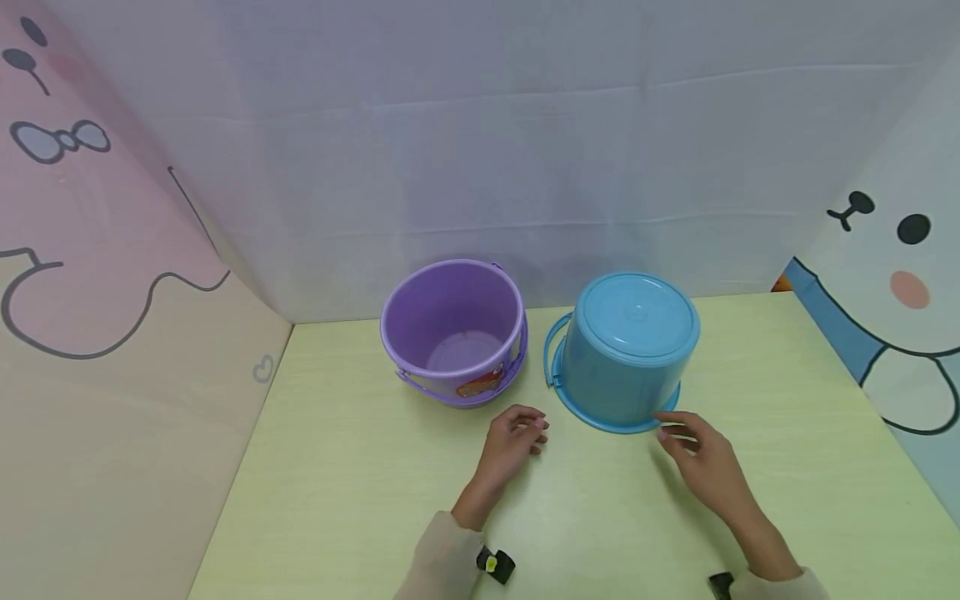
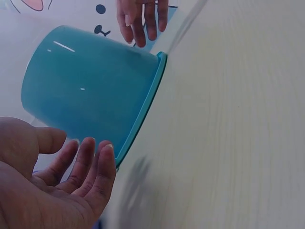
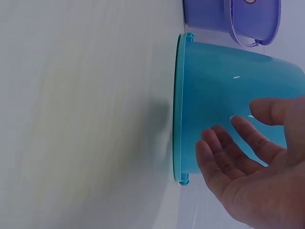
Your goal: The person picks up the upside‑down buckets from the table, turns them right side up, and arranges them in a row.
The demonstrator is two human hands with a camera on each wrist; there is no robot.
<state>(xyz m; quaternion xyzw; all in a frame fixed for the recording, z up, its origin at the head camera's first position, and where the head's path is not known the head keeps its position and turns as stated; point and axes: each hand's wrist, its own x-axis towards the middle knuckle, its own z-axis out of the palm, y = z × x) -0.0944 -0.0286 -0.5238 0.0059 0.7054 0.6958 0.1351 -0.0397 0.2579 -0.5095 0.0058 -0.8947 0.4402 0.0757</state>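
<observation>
A blue bucket (image 1: 630, 367) stands upside down on the table, its base up and its rim on the tabletop, with the handle hanging out at its left. Left of it a purple bucket (image 1: 453, 321) sits upright, its mouth showing and a colourful sticker on its front. My left hand (image 1: 510, 446) hovers in front of the gap between the buckets, fingers loosely bent around nothing. Near the blue bucket's front right rim is my right hand (image 1: 705, 467), fingers relaxed and holding nothing. In the right wrist view its fingers (image 3: 221, 152) overlap the blue wall.
The pale wooden table (image 1: 315, 467) runs back to a white cloth wall (image 1: 480, 150). A pink cartoon panel (image 1: 112, 217) borders the left side, and a white bear panel (image 1: 885, 275) the right. Black wrist straps (image 1: 497, 564) show at the sleeves.
</observation>
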